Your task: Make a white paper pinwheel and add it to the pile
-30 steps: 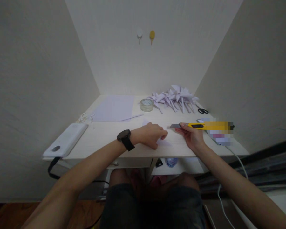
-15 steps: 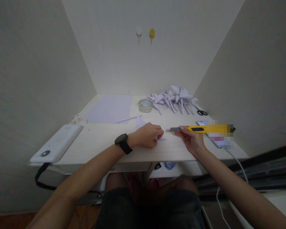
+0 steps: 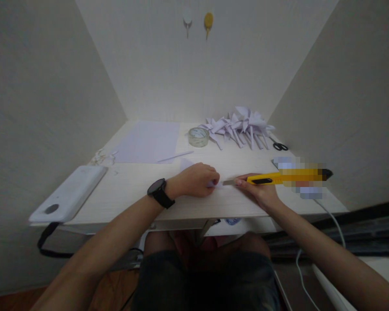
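A yellow utility knife [image 3: 266,178] with its blade out lies in my right hand [image 3: 262,193], the thumb and fingers gripping it near the blade end. Its tip points left, close to a small piece of white paper [image 3: 185,163]. My left hand [image 3: 199,179], with a black watch on the wrist, is curled over that paper, and most of the sheet is hidden beneath it. The paper's corners show behind the hand and at the fingertips. Whether the blade touches the paper I cannot tell.
Behind my hands are a thin paper stick [image 3: 175,156], a large paper sheet [image 3: 145,142], a tape roll [image 3: 198,137] and several paper pinwheels [image 3: 243,127]. Black-handled scissors [image 3: 280,147] and a blurred phone [image 3: 287,163] lie right. A white box-shaped device [image 3: 71,194] stands left.
My right hand has brought the knife's blade leftward, nearer the paper and my left fingertips. The left hand stays on the paper. The whole view has shifted slightly.
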`<action>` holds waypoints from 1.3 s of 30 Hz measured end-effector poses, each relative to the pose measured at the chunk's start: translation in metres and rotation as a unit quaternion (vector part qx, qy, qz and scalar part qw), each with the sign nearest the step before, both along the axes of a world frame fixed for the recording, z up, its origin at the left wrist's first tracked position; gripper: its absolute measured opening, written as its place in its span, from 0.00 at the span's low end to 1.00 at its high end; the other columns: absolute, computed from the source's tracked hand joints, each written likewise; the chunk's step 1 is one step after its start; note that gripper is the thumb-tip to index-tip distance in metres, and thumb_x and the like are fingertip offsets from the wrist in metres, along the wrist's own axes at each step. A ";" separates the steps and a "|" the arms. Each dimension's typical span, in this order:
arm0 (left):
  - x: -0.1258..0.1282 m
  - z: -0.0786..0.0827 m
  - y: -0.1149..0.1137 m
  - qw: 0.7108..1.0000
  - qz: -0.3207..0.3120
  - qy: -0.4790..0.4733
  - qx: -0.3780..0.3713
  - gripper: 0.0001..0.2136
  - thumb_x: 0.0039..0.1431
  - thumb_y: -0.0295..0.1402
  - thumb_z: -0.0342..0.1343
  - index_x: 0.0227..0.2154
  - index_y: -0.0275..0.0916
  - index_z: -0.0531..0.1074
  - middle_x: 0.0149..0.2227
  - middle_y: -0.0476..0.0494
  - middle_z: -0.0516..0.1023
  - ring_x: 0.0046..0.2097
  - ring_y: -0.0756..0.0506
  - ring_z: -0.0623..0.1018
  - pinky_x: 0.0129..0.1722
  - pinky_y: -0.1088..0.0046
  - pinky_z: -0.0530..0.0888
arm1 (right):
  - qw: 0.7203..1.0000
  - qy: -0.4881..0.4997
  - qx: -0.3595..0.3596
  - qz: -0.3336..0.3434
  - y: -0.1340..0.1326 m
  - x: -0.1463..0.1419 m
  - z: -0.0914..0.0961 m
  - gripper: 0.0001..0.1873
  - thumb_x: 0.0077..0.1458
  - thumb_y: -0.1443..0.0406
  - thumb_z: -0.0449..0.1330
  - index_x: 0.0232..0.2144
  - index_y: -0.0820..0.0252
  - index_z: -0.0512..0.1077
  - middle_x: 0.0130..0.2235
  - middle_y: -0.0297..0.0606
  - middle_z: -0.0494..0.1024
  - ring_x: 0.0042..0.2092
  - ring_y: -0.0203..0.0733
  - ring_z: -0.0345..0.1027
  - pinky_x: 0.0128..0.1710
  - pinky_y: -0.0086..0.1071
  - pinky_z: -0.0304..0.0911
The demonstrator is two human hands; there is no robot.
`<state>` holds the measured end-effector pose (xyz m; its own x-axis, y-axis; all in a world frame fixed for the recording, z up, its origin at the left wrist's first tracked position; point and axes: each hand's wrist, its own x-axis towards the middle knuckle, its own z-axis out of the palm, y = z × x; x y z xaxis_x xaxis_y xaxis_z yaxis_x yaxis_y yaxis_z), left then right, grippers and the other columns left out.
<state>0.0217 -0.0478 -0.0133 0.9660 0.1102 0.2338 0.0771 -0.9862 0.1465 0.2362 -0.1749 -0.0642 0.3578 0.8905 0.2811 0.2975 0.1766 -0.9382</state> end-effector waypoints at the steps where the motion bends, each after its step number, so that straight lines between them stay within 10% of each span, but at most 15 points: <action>1: 0.000 0.000 0.000 1.000 -0.003 0.001 -0.001 0.06 0.51 0.28 0.56 0.32 0.38 0.76 0.34 0.42 0.80 0.36 0.44 0.77 0.39 0.68 0.71 | 1.000 -0.016 -0.006 0.006 0.000 0.000 0.000 0.11 0.43 0.56 0.72 0.28 0.55 0.82 0.27 0.35 0.82 0.31 0.43 0.75 0.30 0.34 0.71; 39: 0.019 0.004 -0.005 0.999 0.024 0.039 -0.012 0.07 0.53 0.27 0.57 0.30 0.39 0.81 0.32 0.44 0.83 0.35 0.45 0.80 0.40 0.69 0.72 | 0.982 -0.187 -0.027 0.021 -0.010 -0.017 0.025 0.10 0.52 0.56 0.65 0.28 0.55 0.81 0.29 0.39 0.83 0.29 0.47 0.77 0.35 0.42 0.77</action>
